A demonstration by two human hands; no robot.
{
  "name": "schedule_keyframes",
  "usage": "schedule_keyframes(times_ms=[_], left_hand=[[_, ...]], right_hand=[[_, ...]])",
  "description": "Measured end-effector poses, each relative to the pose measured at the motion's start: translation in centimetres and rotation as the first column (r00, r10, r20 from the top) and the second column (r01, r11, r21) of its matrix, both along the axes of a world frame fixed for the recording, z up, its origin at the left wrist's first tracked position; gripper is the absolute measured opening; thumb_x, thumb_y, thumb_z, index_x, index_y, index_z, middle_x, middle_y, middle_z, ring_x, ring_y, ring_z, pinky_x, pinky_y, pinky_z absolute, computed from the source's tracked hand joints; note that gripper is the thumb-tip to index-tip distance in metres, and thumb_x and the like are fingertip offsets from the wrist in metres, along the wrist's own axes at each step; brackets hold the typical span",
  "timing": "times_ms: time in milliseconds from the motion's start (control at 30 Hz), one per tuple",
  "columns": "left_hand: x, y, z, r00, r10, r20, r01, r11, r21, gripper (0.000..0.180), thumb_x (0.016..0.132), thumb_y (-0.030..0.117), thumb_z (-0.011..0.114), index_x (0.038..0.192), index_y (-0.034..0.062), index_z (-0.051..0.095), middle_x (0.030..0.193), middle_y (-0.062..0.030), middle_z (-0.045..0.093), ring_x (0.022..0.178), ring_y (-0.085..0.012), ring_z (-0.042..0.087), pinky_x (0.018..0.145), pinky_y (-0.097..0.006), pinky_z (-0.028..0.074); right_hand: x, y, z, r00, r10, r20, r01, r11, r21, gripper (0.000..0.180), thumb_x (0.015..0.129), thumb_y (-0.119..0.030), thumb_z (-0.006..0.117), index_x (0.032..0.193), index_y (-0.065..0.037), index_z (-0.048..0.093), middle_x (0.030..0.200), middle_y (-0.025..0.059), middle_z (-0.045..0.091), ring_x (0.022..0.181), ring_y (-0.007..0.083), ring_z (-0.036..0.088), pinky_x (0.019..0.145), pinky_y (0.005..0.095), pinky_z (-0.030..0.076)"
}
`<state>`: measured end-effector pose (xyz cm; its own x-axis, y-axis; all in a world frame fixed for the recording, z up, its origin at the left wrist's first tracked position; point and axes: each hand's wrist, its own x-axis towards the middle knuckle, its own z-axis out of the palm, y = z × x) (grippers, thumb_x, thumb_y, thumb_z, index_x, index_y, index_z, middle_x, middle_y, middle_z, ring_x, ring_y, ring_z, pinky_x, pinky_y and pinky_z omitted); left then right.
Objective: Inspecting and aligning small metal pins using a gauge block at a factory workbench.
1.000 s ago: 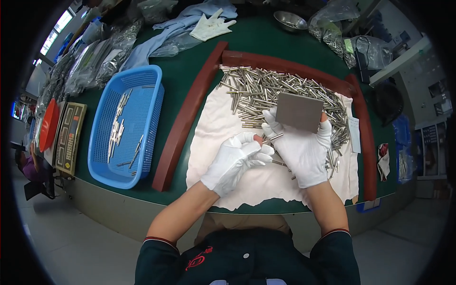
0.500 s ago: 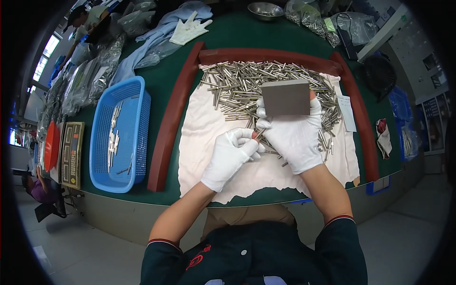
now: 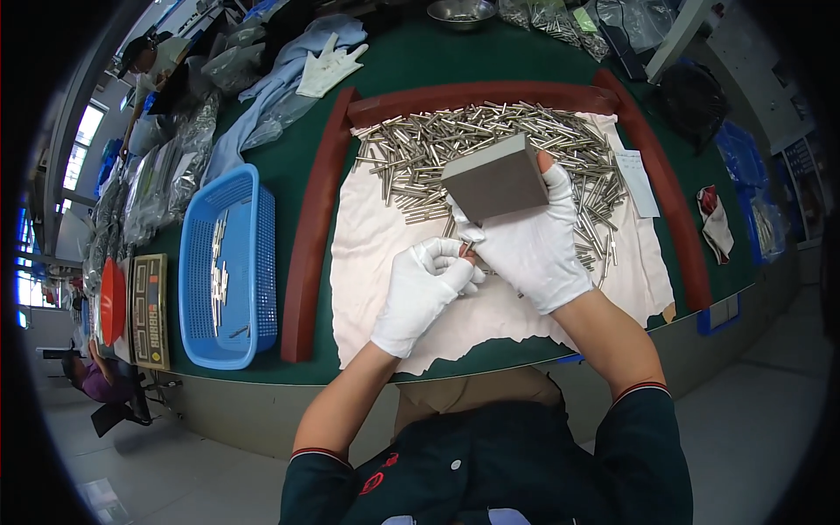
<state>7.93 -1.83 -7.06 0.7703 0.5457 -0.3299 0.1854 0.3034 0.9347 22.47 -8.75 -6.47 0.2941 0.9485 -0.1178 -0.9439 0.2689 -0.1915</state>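
Both my hands wear white gloves over a white cloth (image 3: 385, 254) spread on the green table. My right hand (image 3: 534, 245) grips a flat grey block (image 3: 495, 179), tilted up above the cloth. My left hand (image 3: 424, 289) is closed, its fingertips pinching a small metal pin (image 3: 466, 251) right against the right hand's thumb. Behind the block lies a heap of several shiny metal pins (image 3: 437, 144) on the far half of the cloth.
A dark red frame (image 3: 311, 236) borders the cloth on the left, back and right. A blue basket (image 3: 249, 254) with a few pins stands to the left. A spare white glove (image 3: 328, 66), plastic bags and a metal bowl (image 3: 459, 10) lie farther back. A paper slip (image 3: 637, 182) is at right.
The grey block has tilted up and come nearer to me in my right hand. My left hand stays closed at the right thumb. The view has shifted.
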Motion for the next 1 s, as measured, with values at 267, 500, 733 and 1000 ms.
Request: schedule_keyframes(times_ms=[267,500,733,1000], left_hand=[[-0.1,0.4,-0.1,0.999,-0.02,-0.038,0.02,1.0,-0.021,0.015,0.093,0.011,0.057,0.094,-0.003,0.062,0.076,-0.0101,0.067,0.064,-0.0137,0.063,0.061,-0.025,0.052],[-0.8,0.6,-0.1,0.998,-0.059,-0.014,0.058,0.998,-0.038,0.014,0.093,0.01,0.057,0.096,-0.0034,0.061,0.077,-0.0106,0.067,0.064,-0.014,0.063,0.062,-0.025,0.052],[-0.8,0.3,0.4,0.998,-0.038,-0.042,0.037,0.999,-0.019,0.014,0.091,0.009,0.06,0.096,-0.0038,0.061,0.077,-0.0108,0.068,0.066,-0.0131,0.064,0.063,-0.025,0.053],[-0.8,0.1,-0.1,0.998,-0.008,-0.055,0.009,1.0,0.025,0.013,0.09,0.009,0.062,0.092,-0.0037,0.062,0.076,-0.0099,0.068,0.065,-0.0121,0.064,0.063,-0.025,0.053]], right_hand=[[-0.8,0.2,0.6,0.997,-0.079,0.001,0.079,0.992,-0.096,0.053,0.084,-0.054,0.059,0.112,-0.009,0.057,0.111,0.0121,0.059,0.097,0.0264,0.054,0.072,0.038,0.043],[-0.5,0.1,0.2,0.999,0.001,0.032,0.001,0.998,-0.06,0.057,0.085,-0.056,0.057,0.115,-0.008,0.056,0.116,0.0141,0.059,0.094,0.028,0.055,0.072,0.0382,0.045],[-0.6,0.1,-0.2,1.0,0.006,0.026,-0.004,0.999,-0.054,0.055,0.085,-0.054,0.058,0.115,-0.009,0.057,0.114,0.0136,0.059,0.094,0.0277,0.056,0.071,0.0379,0.045],[-0.8,0.0,-0.3,0.999,0.003,0.053,0.0,0.999,-0.05,0.049,0.085,-0.051,0.06,0.113,-0.01,0.058,0.113,0.01,0.06,0.104,0.0252,0.056,0.083,0.0408,0.045]])
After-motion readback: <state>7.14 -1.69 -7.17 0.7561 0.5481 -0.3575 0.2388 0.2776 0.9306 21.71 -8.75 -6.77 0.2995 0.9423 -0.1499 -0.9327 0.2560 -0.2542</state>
